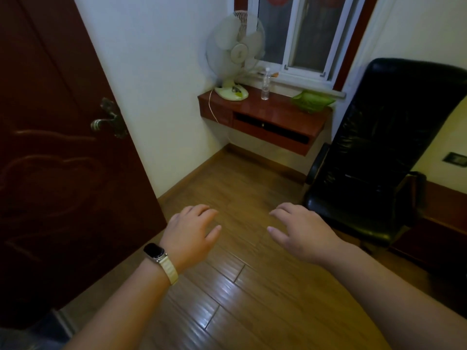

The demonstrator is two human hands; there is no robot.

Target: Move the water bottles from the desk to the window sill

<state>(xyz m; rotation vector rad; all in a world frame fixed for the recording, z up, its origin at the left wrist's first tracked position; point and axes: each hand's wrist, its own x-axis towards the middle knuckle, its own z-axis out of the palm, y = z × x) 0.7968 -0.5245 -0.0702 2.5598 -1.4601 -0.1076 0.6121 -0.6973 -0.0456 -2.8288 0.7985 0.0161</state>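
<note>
The bottle [265, 84] is tall, narrow and looks nearly empty, so it would likely tip at a clumsy touch; a hasty reach could knock it toward the fan [235, 54] at its 10 o'clock or the green tray [312, 101] at its 3 o'clock. The fan's cord [211, 104] hangs off the bench [278, 111] edge at 9 o'clock, and a sleeve or wrist could catch it. The chair [374, 152] stands close to the bench at 4 o'clock and narrows the approach on that side. The sill [316, 87] looks shallow, so a bottle set near its lip could fall back onto the bench.

The left hand [192, 231] and the right hand [300, 233] hover side by side over the floor; both are spread, fingers relaxed, palms down, and neither holds anything. A watch [155, 251] sits on the left wrist.

The bottle stands upright on the bench, well apart from both hands, at about 12 o'clock from the gap between them: 1 o'clock from the left hand, 11 o'clock from the right. Only this one bottle is in view. The sill runs just behind it, toward its 1 o'clock, so the carry itself would be short; judging by this, the person has to cross the floor first, with the door [58, 147] at 9 o'clock.
</note>
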